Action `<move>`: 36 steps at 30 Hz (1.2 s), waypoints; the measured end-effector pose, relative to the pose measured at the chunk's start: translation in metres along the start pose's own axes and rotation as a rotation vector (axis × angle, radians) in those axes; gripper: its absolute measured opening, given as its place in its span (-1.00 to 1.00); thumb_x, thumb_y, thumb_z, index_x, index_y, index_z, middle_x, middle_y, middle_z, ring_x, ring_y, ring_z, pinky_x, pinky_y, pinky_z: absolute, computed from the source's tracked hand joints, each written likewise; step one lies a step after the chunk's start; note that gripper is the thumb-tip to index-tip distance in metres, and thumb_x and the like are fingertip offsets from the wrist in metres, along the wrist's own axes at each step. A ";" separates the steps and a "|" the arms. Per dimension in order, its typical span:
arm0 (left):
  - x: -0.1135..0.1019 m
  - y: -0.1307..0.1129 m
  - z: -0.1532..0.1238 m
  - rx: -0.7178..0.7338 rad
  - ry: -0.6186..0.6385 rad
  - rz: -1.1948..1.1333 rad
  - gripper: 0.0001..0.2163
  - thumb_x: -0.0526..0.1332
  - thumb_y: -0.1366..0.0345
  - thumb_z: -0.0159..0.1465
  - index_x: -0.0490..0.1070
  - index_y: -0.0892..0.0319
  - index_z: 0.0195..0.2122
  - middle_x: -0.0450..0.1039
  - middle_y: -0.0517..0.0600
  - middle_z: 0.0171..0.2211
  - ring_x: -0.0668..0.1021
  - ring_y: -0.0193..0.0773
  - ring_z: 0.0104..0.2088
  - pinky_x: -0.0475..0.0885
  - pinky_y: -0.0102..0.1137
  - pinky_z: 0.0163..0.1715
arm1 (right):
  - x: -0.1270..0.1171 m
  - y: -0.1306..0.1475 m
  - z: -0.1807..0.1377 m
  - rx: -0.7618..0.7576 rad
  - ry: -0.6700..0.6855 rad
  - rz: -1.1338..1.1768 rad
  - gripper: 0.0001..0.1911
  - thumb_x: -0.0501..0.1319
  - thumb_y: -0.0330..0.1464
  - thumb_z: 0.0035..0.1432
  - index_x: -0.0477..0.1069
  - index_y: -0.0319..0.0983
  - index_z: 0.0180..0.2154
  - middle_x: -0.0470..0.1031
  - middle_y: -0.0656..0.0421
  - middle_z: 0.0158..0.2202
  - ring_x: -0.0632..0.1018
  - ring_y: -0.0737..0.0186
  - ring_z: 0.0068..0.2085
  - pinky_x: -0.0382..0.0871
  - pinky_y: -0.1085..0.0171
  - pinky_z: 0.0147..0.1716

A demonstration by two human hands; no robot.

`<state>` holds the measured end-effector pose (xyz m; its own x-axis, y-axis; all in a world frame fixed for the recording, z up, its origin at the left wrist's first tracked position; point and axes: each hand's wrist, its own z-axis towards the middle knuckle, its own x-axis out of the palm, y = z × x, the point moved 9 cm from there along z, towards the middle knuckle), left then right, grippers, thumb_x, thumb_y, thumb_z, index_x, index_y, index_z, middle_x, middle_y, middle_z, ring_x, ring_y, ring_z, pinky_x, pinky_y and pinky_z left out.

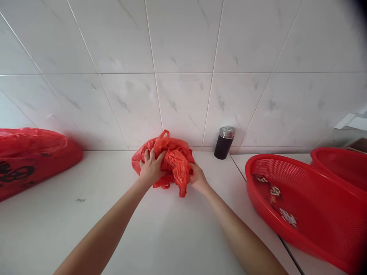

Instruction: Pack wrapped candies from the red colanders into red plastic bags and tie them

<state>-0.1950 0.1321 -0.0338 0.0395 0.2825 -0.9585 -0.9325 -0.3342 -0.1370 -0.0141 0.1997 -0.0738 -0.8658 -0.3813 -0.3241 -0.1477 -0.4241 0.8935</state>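
Note:
A crumpled red plastic bag (174, 158) lies on the white counter (160, 233) close to the tiled wall. My left hand (151, 169) rests on top of its left side, fingers curled over the plastic and gripping it. My right hand (197, 177) holds the bag's right side, fingers closed on a fold that hangs down toward the counter. One handle loop sticks up at the top of the bag. What is inside the bag is hidden.
A dark jar with a metal lid (224, 143) stands by the wall right of the bag. A large red mesh basket (304, 206) with small packets sits at right, another red basket (341, 164) behind it. A big red printed bag (28, 158) lies far left.

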 end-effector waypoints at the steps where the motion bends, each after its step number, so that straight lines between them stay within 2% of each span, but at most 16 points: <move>1: -0.001 0.005 0.002 -0.020 -0.005 0.014 -0.22 0.30 0.04 0.08 0.08 -0.09 0.33 -0.10 0.29 0.35 -0.11 0.42 0.35 0.22 0.27 0.02 | -0.008 -0.002 -0.002 0.007 -0.010 0.018 -0.77 0.26 -0.33 -0.07 0.49 -0.23 -0.28 0.48 0.07 -0.13 0.52 0.08 -0.15 0.42 0.13 -0.14; 5: -0.007 0.026 0.007 -0.088 -0.021 0.046 -0.30 0.25 0.10 0.14 0.10 -0.02 0.32 -0.02 0.33 0.30 0.02 0.43 0.30 0.37 0.15 -0.09 | -0.049 -0.006 -0.017 0.063 -0.040 0.083 -0.72 0.10 -0.37 0.00 0.43 -0.24 -0.20 0.54 0.10 -0.22 0.55 0.13 -0.22 0.45 0.19 -0.23; 9: -0.011 0.038 0.007 -0.118 -0.030 0.049 -0.35 0.21 0.09 0.17 0.12 0.00 0.30 0.01 0.33 0.28 0.12 0.43 0.25 0.37 0.12 -0.09 | -0.087 -0.022 -0.026 0.129 -0.114 0.039 -0.69 0.09 -0.38 -0.05 0.44 -0.26 -0.21 0.55 0.08 -0.23 0.56 0.09 -0.22 0.46 0.16 -0.24; 11: -0.013 0.041 0.004 -0.135 -0.028 0.047 -0.34 0.23 0.10 0.15 0.13 0.00 0.29 0.03 0.33 0.25 0.14 0.43 0.24 0.37 0.11 -0.08 | -0.105 -0.030 -0.028 0.153 -0.221 -0.029 -0.67 0.09 -0.41 -0.08 0.44 -0.25 -0.21 0.51 0.02 -0.13 0.53 0.02 -0.10 0.42 0.08 -0.12; 13: -0.015 0.044 -0.001 -0.159 -0.025 0.043 -0.32 0.23 0.08 0.14 0.13 0.01 0.29 0.04 0.34 0.24 0.15 0.46 0.22 0.38 0.12 -0.10 | -0.119 -0.030 -0.033 0.152 -0.363 -0.099 -0.60 0.08 -0.45 -0.07 0.41 -0.24 -0.13 0.36 -0.05 0.10 0.37 -0.07 0.14 0.30 -0.02 0.06; 15: -0.019 0.045 -0.010 -0.172 -0.022 0.036 -0.29 0.23 0.02 0.13 0.11 0.02 0.31 0.02 0.36 0.24 0.15 0.50 0.21 0.38 0.15 -0.13 | -0.126 -0.009 -0.040 0.032 -0.519 -0.211 -0.56 0.06 -0.49 -0.03 0.35 -0.22 -0.05 0.16 -0.06 0.26 0.16 -0.06 0.29 0.15 -0.08 0.17; 16: -0.021 0.043 -0.014 -0.168 -0.021 0.031 -0.27 0.22 -0.01 0.13 0.09 0.01 0.32 -0.01 0.36 0.26 0.15 0.52 0.22 0.37 0.18 -0.12 | -0.123 0.010 -0.044 -0.081 -0.578 -0.280 -0.56 0.06 -0.51 0.00 0.33 -0.21 -0.03 0.12 -0.05 0.28 0.13 -0.03 0.31 0.11 -0.10 0.20; 18: -0.030 0.035 -0.025 -0.134 -0.020 0.017 -0.23 0.21 -0.08 0.12 0.04 -0.06 0.34 -0.08 0.30 0.31 0.11 0.50 0.25 0.31 0.23 -0.04 | -0.102 0.055 -0.052 -0.344 -0.609 -0.401 -0.60 0.06 -0.53 0.06 0.33 -0.18 -0.04 0.21 -0.03 0.22 0.22 0.00 0.27 0.13 -0.10 0.20; 20: -0.041 0.026 -0.035 -0.084 -0.031 0.000 -0.24 0.19 -0.11 0.14 -0.03 -0.16 0.35 -0.15 0.17 0.36 0.05 0.36 0.31 0.21 0.19 0.11 | -0.068 0.089 -0.052 -0.521 -0.496 -0.433 -0.65 0.08 -0.51 0.13 0.33 -0.15 -0.04 0.34 0.01 0.11 0.34 0.04 0.19 0.21 -0.06 0.17; 22: -0.055 0.017 -0.041 -0.021 -0.086 -0.037 -0.26 0.19 -0.09 0.16 -0.05 -0.21 0.35 -0.17 0.07 0.38 0.02 0.18 0.35 0.15 0.07 0.21 | -0.031 0.106 -0.040 -0.544 -0.315 -0.402 -0.64 0.11 -0.44 0.19 0.30 -0.15 0.04 0.38 0.02 0.07 0.37 0.07 0.16 0.27 -0.01 0.14; 24: -0.067 0.012 -0.043 0.030 -0.163 -0.071 -0.25 0.21 -0.06 0.16 -0.06 -0.17 0.35 -0.17 0.06 0.39 0.03 0.10 0.36 0.14 0.03 0.23 | 0.001 0.105 -0.021 -0.460 -0.155 -0.387 -0.51 0.18 -0.34 0.20 0.23 -0.16 0.16 0.32 -0.01 0.15 0.32 0.03 0.20 0.25 -0.02 0.16; 26: -0.067 0.010 -0.038 0.056 -0.190 -0.048 -0.18 0.25 -0.04 0.13 -0.09 -0.12 0.37 -0.20 0.12 0.40 -0.01 0.15 0.37 0.11 0.08 0.23 | 0.030 0.091 -0.003 -0.339 -0.011 -0.413 -0.39 0.24 -0.27 0.17 0.18 -0.14 0.23 0.23 -0.02 0.25 0.25 -0.05 0.26 0.20 -0.08 0.18; 28: -0.053 0.011 -0.029 0.061 -0.122 0.035 -0.11 0.29 -0.03 0.09 -0.14 -0.12 0.39 -0.30 0.17 0.42 -0.13 0.24 0.38 0.05 0.19 0.21 | 0.058 0.076 0.005 -0.282 0.152 -0.437 -0.45 0.25 -0.31 0.17 0.27 -0.12 0.20 0.32 0.01 0.21 0.33 -0.04 0.20 0.26 -0.05 0.12; 30: -0.033 0.014 -0.019 0.073 -0.033 0.100 -0.07 0.34 -0.01 0.03 -0.12 -0.15 0.39 -0.37 0.20 0.43 -0.22 0.34 0.38 -0.01 0.31 0.17 | 0.080 0.066 0.002 -0.301 0.297 -0.434 -0.61 0.21 -0.41 0.18 0.42 -0.12 0.07 0.51 0.08 0.02 0.50 0.06 0.02 0.35 0.09 0.01; 33: -0.012 0.021 -0.008 0.102 0.044 0.121 -0.05 0.39 -0.04 -0.06 -0.02 -0.19 0.36 -0.31 0.22 0.42 -0.24 0.46 0.36 -0.03 0.43 0.08 | 0.083 0.058 -0.013 -0.346 0.342 -0.422 -0.72 0.18 -0.50 0.18 0.54 -0.12 -0.13 0.61 0.19 -0.22 0.57 0.19 -0.18 0.37 0.22 -0.07; 36: -0.004 0.035 0.000 0.103 0.074 0.137 -0.04 0.37 -0.07 -0.06 -0.03 -0.20 0.36 -0.26 0.22 0.42 -0.23 0.49 0.35 -0.05 0.47 0.05 | 0.051 0.049 -0.021 -0.306 0.242 -0.421 -0.74 0.15 -0.52 0.16 0.55 -0.16 -0.21 0.61 0.18 -0.26 0.55 0.20 -0.20 0.36 0.25 -0.11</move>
<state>-0.2274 0.1191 -0.0347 -0.0680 0.1726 -0.9826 -0.9627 -0.2699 0.0192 -0.0557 0.1420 -0.0530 -0.6230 -0.2902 -0.7264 -0.2793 -0.7849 0.5531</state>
